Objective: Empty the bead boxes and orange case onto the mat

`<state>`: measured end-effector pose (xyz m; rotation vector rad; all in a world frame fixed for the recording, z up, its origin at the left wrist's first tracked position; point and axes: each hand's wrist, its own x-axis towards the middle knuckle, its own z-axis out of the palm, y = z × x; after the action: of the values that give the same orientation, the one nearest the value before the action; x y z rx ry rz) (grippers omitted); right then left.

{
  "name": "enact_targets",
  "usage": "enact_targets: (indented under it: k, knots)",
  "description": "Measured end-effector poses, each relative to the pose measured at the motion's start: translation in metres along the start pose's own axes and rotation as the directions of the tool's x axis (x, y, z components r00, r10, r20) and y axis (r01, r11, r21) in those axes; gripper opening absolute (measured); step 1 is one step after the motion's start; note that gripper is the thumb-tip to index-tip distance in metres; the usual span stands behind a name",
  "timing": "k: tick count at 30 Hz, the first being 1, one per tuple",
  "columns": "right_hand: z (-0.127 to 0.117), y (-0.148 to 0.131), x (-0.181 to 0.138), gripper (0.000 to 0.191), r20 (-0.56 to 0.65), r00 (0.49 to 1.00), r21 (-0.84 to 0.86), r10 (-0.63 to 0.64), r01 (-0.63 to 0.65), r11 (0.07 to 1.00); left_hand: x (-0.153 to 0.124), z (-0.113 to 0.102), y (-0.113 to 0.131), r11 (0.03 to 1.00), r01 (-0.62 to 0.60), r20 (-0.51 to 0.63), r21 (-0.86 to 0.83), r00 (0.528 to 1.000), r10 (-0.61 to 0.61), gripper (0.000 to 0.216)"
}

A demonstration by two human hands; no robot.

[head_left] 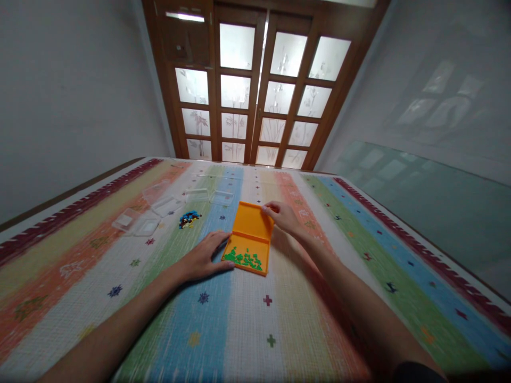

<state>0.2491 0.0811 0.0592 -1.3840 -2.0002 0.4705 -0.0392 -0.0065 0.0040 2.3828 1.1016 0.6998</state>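
Note:
An orange hinged box lies opened on the striped cloth, its lid tilted up on the far side. Small green pieces are scattered in its near half, mostly along the front and left. My left hand grips the left side of that near half, thumb over the front corner and fingers along the side. At the lid's upper right corner, my right hand pinches the edge between thumb and fingers. What exactly the green pieces are is too small to tell.
Left of the box sits a small pile of blue, dark and yellow pieces. Several clear plastic boxes, one a clear container, stand farther left and back. The striped tablecloth covers the table. Glazed wooden doors stand beyond it.

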Motion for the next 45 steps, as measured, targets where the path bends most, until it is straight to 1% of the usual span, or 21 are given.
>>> enact_targets:
  k: [1,3,5,7,14,17,21,23,26,28,29,31,33,35,38,41,43,45]
  knots:
    - [0.003,0.005,0.001,0.028,0.011,1.000,-0.047,0.014,-0.013,0.999,0.000,0.000,0.000,1.000,-0.011,0.007,0.014,1.000,0.011,0.069]
    - [0.010,0.012,0.003,0.030,0.045,0.998,-0.159,0.040,-0.032,0.987,0.001,-0.001,0.001,0.999,-0.022,0.014,0.034,1.000,0.022,0.062]
    - [0.015,0.018,0.002,0.032,0.075,0.996,-0.247,0.056,-0.036,0.968,0.001,-0.002,0.002,0.999,-0.021,0.011,0.041,1.000,0.020,0.061]
    - [0.019,0.023,0.001,0.031,0.091,0.994,-0.292,0.059,-0.030,0.956,0.000,-0.003,0.003,0.999,-0.021,0.005,0.046,1.000,0.021,0.060]
    - [0.023,0.032,-0.001,0.030,0.117,0.991,-0.378,0.060,-0.011,0.926,0.001,-0.003,0.004,0.998,-0.029,0.010,0.054,1.000,0.028,0.057]
    - [0.020,0.030,-0.003,0.031,0.097,0.993,-0.381,0.064,-0.023,0.924,0.000,-0.003,0.003,0.999,-0.020,0.010,0.048,1.000,0.019,0.057]
    - [0.012,0.025,-0.018,0.025,0.030,0.996,-0.369,0.083,-0.066,0.927,0.000,-0.002,0.003,0.999,0.003,0.002,0.043,1.000,-0.003,0.058]
    - [0.007,0.022,-0.029,0.022,0.062,0.990,-0.362,0.130,-0.099,0.927,0.001,-0.002,0.005,0.999,0.020,0.002,0.041,1.000,-0.020,0.059]
    - [0.001,0.018,-0.045,0.034,0.210,0.962,-0.308,0.173,-0.103,0.946,0.002,0.000,0.009,0.999,0.043,-0.001,0.027,0.999,-0.043,0.058]
    - [0.000,0.014,-0.054,0.033,0.291,0.944,-0.258,0.157,-0.081,0.963,0.003,0.003,0.011,0.998,0.054,-0.016,0.017,0.998,-0.054,0.057]
    - [0.000,0.012,-0.057,0.029,0.307,0.940,-0.237,0.149,-0.077,0.969,0.003,0.004,0.013,0.998,0.061,-0.025,0.013,0.998,-0.061,0.057]
    - [0.002,0.009,-0.061,0.018,0.290,0.944,-0.203,0.154,-0.096,0.974,0.004,0.006,0.015,0.997,0.083,-0.039,0.004,0.996,-0.083,0.059]
    - [0.006,0.006,-0.063,0.011,0.250,0.949,-0.135,0.193,-0.163,0.977,0.004,0.007,0.017,0.994,0.113,-0.060,-0.016,0.992,-0.113,0.061]
    - [0.010,0.003,-0.064,0.009,0.220,0.940,0.011,0.261,-0.270,0.963,0.005,0.006,0.019,0.986,0.153,-0.082,-0.065,0.984,-0.158,0.063]
    - [0.013,-0.004,-0.064,0.011,0.200,0.918,0.269,0.343,-0.388,0.882,0.008,0.001,0.025,0.946,0.228,-0.092,-0.229,0.963,-0.255,0.068]
    - [0.012,-0.012,-0.063,0.014,0.171,0.915,0.401,0.366,-0.404,0.823,0.013,-0.005,0.028,0.850,0.282,-0.079,-0.444,0.933,-0.351,0.068]
    - [0.012,-0.018,-0.062,0.014,0.172,0.917,0.433,0.360,-0.399,0.808,0.015,-0.008,0.027,0.786,0.285,-0.103,-0.549,0.910,-0.402,0.065]
    - [0.012,-0.023,-0.061,0.013,0.190,0.922,0.451,0.338,-0.388,0.804,0.016,-0.011,0.023,0.744,0.266,-0.133,-0.613,0.893,-0.429,0.065]
